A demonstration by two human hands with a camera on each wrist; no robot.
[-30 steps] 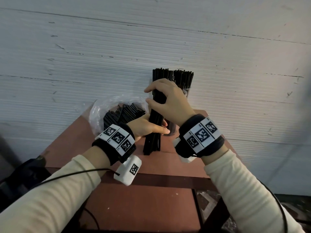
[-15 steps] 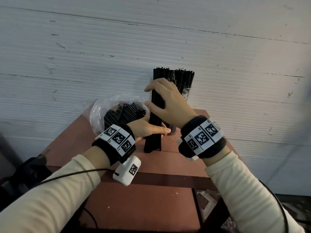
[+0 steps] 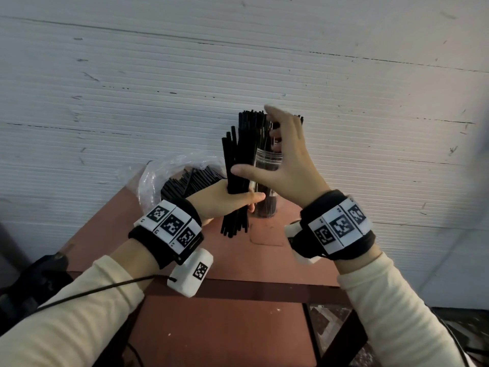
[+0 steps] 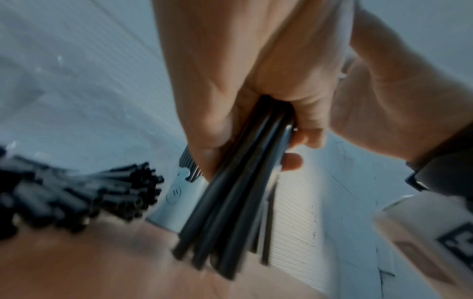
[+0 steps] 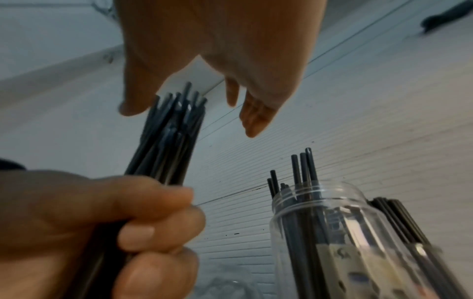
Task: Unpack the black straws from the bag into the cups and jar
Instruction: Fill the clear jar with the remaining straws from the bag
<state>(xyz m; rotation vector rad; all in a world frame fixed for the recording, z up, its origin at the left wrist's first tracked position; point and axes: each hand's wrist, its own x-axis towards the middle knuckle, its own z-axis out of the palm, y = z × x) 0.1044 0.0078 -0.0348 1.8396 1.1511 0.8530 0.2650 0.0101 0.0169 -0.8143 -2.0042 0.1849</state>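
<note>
My left hand [image 3: 238, 198] grips a bundle of black straws [image 3: 239, 157] near its lower third and holds it upright, slightly tilted, above the red-brown table [image 3: 238, 258]. In the left wrist view the fingers [image 4: 302, 125] wrap the bundle [image 4: 230, 218]. My right hand [image 3: 280, 154] is open with spread fingers beside the bundle's upper part, thumb near the straws. Just behind stands a clear jar [image 3: 266, 207] with straws in it, seen close in the right wrist view as the jar [image 5: 332, 222]. The clear bag [image 3: 158, 176] at the left still holds several straws [image 4: 76, 192].
A white ribbed wall [image 3: 238, 62] rises directly behind the table. More upright straws [image 5: 399, 218] stand behind the jar. A dark object [image 3: 31, 282] sits at the lower left. The table's front edge [image 3: 264, 291] lies below my wrists, with patterned floor [image 3: 325, 329] at the right.
The right hand has let go of the bundle and opened. The left hand has lifted the bundle off the table, and the straw ends now sit unevenly.
</note>
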